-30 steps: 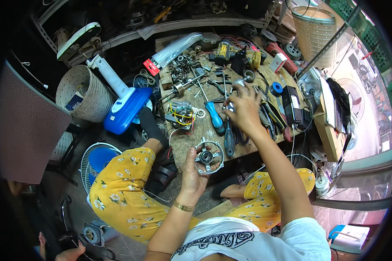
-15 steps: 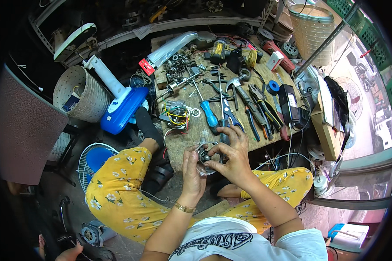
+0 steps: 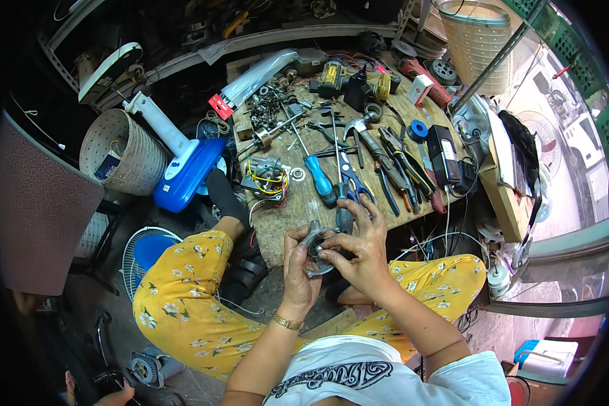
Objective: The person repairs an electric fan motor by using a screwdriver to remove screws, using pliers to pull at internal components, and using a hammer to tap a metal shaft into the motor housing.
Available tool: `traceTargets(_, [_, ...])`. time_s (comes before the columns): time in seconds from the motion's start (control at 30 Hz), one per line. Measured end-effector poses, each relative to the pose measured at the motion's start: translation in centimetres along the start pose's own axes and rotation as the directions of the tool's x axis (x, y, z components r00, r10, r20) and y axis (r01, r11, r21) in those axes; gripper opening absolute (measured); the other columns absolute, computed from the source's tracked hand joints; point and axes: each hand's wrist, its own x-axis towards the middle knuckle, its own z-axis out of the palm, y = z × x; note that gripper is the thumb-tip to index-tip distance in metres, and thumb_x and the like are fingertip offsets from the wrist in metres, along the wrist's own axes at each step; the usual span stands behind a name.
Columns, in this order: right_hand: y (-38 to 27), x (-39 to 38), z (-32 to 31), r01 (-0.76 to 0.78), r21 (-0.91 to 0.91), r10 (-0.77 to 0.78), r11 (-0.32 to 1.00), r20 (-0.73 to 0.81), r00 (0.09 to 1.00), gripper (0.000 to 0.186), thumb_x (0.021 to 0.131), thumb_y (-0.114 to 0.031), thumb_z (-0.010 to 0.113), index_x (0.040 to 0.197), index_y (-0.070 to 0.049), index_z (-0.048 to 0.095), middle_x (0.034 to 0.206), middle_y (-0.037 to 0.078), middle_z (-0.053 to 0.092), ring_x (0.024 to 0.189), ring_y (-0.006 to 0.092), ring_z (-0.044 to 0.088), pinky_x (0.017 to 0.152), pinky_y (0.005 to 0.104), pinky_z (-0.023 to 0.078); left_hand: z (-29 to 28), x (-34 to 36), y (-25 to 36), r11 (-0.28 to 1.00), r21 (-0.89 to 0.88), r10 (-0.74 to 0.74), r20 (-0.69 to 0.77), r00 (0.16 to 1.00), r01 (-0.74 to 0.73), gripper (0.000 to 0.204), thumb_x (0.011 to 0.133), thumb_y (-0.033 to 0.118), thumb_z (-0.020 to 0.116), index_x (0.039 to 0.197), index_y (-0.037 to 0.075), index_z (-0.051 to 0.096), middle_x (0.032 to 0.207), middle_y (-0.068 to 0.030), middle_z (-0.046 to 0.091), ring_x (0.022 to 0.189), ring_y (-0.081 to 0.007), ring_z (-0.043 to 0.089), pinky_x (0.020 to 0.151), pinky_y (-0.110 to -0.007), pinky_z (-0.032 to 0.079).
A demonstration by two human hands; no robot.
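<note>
Above the table's near edge, my left hand [image 3: 299, 269] grips a round grey metal cover [image 3: 311, 238], which looks like a motor end housing, by its rim. My right hand [image 3: 364, 256] has thumb and index finger pinched at the cover's middle, on a small shiny round metal part [image 3: 319, 249]; its other fingers are raised. Just beyond the right hand, a dark-handled screwdriver [image 3: 344, 215] lies on the wooden table [image 3: 277, 233]. A fan motor with yellow wires [image 3: 267, 177] and a small ring-shaped bearing [image 3: 298, 174] lie farther off to the left.
Pliers [image 3: 406, 159], a hammer [image 3: 372, 135], blue scissors [image 3: 353, 179] and a blue screwdriver [image 3: 320, 179] cover the table. Loose metal parts [image 3: 267, 101] are heaped behind. A blue-based fan stand [image 3: 189, 176] is at left; another person's hand [image 3: 118, 394] shows at lower left.
The cover has tilted in my left hand and now shows more edge-on. My right thumb and finger stay at its middle. The view has shifted slightly.
</note>
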Motion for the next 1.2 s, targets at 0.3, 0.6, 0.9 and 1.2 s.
traceTargets(0.3, [-0.2, 0.0, 0.4, 0.073, -0.101, -0.079, 0.992, -0.053, 0.995, 0.020, 0.065, -0.026, 0.080, 0.077, -0.016, 0.069, 0.137, 0.011, 0.049, 0.133, 0.0407, 0.032, 0.106, 0.0601, 0.021, -0.4, 0.2, -0.6, 0.988, -0.131, -0.097, -0.109, 0.989, 0.082, 0.049, 0.097, 0.049, 0.048, 0.128, 0.011, 0.045, 0.117, -0.0107, 0.059, 0.109, -0.0224, 0.059, 0.095, -0.038, 0.049])
traceTargets(0.6, [10.3, 4.2, -3.6, -0.142, -0.433, 0.090, 0.890, -0.138, 0.986, 0.016, 0.070, -0.023, 0.079, 0.082, -0.016, 0.072, 0.129, 0.009, 0.052, 0.129, 0.0363, 0.036, 0.107, 0.0629, 0.021, -1.2, 0.9, 0.4, 0.948, -0.306, -0.151, -0.199, 0.968, 0.085, 0.048, 0.097, 0.048, 0.049, 0.129, 0.012, 0.052, 0.121, -0.0078, 0.062, 0.110, -0.0225, 0.060, 0.086, -0.038, 0.051])
traceTargets(0.9, [13.3, 3.9, -1.5, -0.147, -0.537, 0.140, 0.831, -0.054, 0.989, 0.018, 0.071, -0.027, 0.079, 0.088, -0.023, 0.075, 0.135, 0.009, 0.049, 0.134, 0.0373, 0.032, 0.109, 0.0709, 0.012, -0.5, 0.7, 0.7, 0.919, -0.380, -0.169, -0.124, 0.978, 0.110, 0.047, 0.098, 0.043, 0.051, 0.128, 0.007, 0.051, 0.118, -0.0108, 0.059, 0.115, -0.0272, 0.057, 0.102, -0.048, 0.048])
traceTargets(1.2, [15.6, 4.3, -3.9, -0.096, -0.464, 0.033, 0.881, -0.143, 0.989, 0.026, 0.075, -0.018, 0.074, 0.101, -0.015, 0.069, 0.130, 0.013, 0.052, 0.123, 0.0371, 0.043, 0.105, 0.0571, 0.031, -0.3, 0.9, 0.8, 0.819, -0.545, -0.280, -0.109, 0.954, 0.179, 0.042, 0.082, 0.029, 0.061, 0.118, 0.009, 0.057, 0.126, -0.0140, 0.057, 0.125, -0.0402, 0.047, 0.108, -0.061, 0.036])
